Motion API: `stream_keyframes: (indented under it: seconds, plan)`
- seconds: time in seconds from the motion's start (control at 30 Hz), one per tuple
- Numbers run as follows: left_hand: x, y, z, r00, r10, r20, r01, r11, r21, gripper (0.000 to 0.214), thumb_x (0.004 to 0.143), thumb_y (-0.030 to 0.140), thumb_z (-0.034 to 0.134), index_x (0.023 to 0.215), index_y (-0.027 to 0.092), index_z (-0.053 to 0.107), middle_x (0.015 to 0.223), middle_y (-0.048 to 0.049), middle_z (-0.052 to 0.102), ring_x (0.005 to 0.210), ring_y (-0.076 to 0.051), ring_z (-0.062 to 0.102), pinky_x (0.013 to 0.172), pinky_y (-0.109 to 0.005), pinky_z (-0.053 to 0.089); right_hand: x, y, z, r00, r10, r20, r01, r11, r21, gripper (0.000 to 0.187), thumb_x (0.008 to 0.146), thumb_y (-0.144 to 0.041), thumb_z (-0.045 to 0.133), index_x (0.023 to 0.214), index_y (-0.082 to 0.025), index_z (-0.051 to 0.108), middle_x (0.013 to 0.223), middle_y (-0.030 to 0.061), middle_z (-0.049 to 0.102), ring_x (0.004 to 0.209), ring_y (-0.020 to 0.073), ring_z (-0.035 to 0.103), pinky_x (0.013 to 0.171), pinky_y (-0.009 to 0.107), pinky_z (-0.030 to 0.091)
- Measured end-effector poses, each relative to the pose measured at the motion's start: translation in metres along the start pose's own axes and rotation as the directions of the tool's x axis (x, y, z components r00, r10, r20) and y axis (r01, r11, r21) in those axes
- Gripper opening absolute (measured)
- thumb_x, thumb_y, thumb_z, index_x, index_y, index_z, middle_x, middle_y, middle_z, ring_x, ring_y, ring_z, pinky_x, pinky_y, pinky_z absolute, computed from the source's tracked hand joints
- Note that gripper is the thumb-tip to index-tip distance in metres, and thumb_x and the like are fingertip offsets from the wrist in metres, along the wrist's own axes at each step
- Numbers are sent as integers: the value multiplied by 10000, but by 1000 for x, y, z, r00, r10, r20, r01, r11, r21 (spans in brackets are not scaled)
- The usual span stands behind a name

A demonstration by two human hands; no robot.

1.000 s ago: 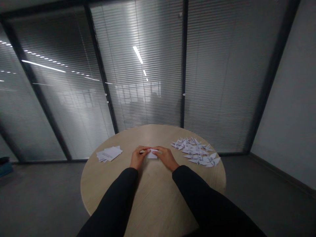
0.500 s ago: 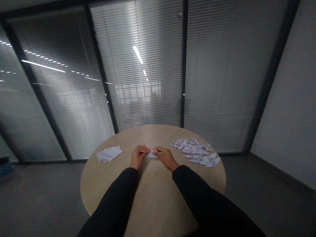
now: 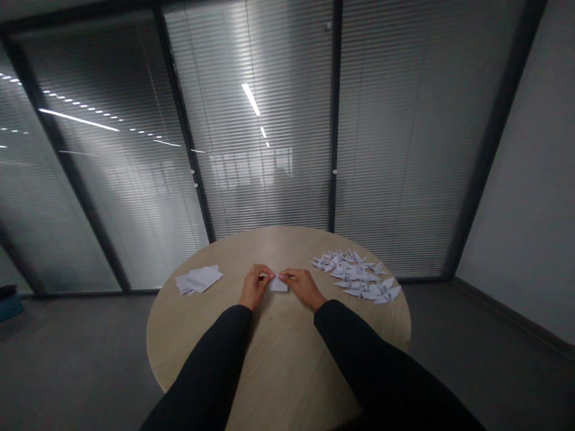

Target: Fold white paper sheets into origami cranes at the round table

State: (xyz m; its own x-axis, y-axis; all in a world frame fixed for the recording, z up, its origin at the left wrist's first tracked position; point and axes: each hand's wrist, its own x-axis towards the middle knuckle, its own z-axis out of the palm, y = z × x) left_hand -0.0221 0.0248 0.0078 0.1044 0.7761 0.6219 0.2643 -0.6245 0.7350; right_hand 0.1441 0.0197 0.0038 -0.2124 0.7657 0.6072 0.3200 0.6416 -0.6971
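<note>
A small white folded piece of paper (image 3: 279, 287) lies on the round wooden table (image 3: 278, 359), between my hands. My left hand (image 3: 255, 286) pinches its upper left part with thumb and forefinger. From the other side, my right hand (image 3: 303, 286) pinches the paper's upper edge, fingertips close to those of the left. The fingers cover part of that edge, so the exact fold cannot be made out. Nearest my right hand is a pile of folded white paper cranes (image 3: 357, 276). Off to the left lies a loose stack of white paper sheets (image 3: 200, 279), the top one printed.
Beyond the table's far edge stands a glass partition with closed blinds (image 3: 269, 120) and dark frames. A pale wall (image 3: 530, 197) rises at the right. On the floor at far left sits a blue object (image 3: 9, 306), cut off by the picture's edge.
My fingertips have drawn closer together along the paper's upper edge, and more of its lower part shows. The cranes and the sheet stack have not moved.
</note>
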Motion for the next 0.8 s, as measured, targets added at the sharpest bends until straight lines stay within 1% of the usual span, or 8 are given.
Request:
stream_keyframes:
  seconds: [0.17, 0.27, 0.33, 0.4, 0.47, 0.57, 0.67, 0.8]
  plan:
    - [0, 2, 2, 997, -83, 13, 83, 994, -70, 197, 715, 365, 613, 744, 170, 605, 802, -37, 573, 788, -158, 549, 682, -257, 453, 2, 3, 0, 997, 71, 15, -72, 992, 101, 302, 767, -427, 549, 778, -175, 715, 708, 23, 691, 673, 179, 607, 634, 270, 451]
    - [1, 1, 3, 976, -186, 116, 203, 966, -162, 296, 710, 435, 607, 808, 157, 619, 733, -27, 605, 688, -144, 557, 632, -257, 450, 4, 5, 0, 994, 111, 16, -112, 973, 202, 304, 752, -433, 560, 777, -170, 710, 720, 23, 685, 687, 177, 608, 644, 267, 455]
    - [1, -1, 3, 949, -247, 195, 289, 929, -232, 357, 660, 465, 647, 816, 144, 629, 728, -36, 627, 678, -155, 573, 610, -267, 460, 5, 7, 0, 992, 125, 5, -123, 962, 243, 299, 741, -429, 572, 779, -164, 705, 731, 28, 682, 689, 176, 608, 654, 270, 455]
    - [1, -2, 4, 921, -291, 257, 360, 890, -281, 409, 583, 453, 711, 826, 132, 640, 752, -52, 652, 687, -169, 594, 622, -285, 477, 7, 9, 0, 990, 137, -22, -127, 961, 244, 287, 728, -419, 588, 780, -161, 702, 746, 34, 681, 702, 179, 609, 676, 279, 455]
    - [1, -4, 5, 906, -321, 274, 396, 873, -285, 432, 540, 424, 742, 833, 120, 650, 760, -67, 670, 668, -171, 606, 636, -298, 485, 7, 9, -1, 987, 146, -64, -128, 967, 220, 265, 712, -406, 607, 769, -164, 699, 767, 41, 679, 728, 183, 610, 704, 289, 456]
    - [-1, -5, 4, 918, -322, 232, 370, 906, -207, 366, 575, 399, 718, 802, 116, 664, 716, -67, 677, 622, -169, 610, 625, -297, 483, 6, 8, -1, 986, 134, -97, -114, 975, 191, 235, 707, -375, 622, 785, -166, 695, 809, 54, 669, 772, 183, 608, 725, 294, 454]
    - [-2, -4, 3, 937, -278, 210, 292, 956, -37, 282, 638, 373, 668, 781, 131, 676, 663, -52, 673, 596, -172, 612, 600, -283, 471, 4, 3, 0, 993, 74, -88, -58, 983, 172, 230, 723, -348, 619, 856, -173, 688, 857, 57, 654, 811, 175, 600, 740, 288, 449]
    - [-3, -3, 3, 949, -212, 235, 178, 971, 157, 234, 684, 357, 623, 775, 153, 690, 627, -38, 669, 562, -163, 602, 573, -261, 447, 4, -3, 0, 997, 9, -73, 0, 993, 114, 198, 742, -359, 610, 768, -180, 689, 776, 39, 636, 771, 165, 586, 728, 286, 441]
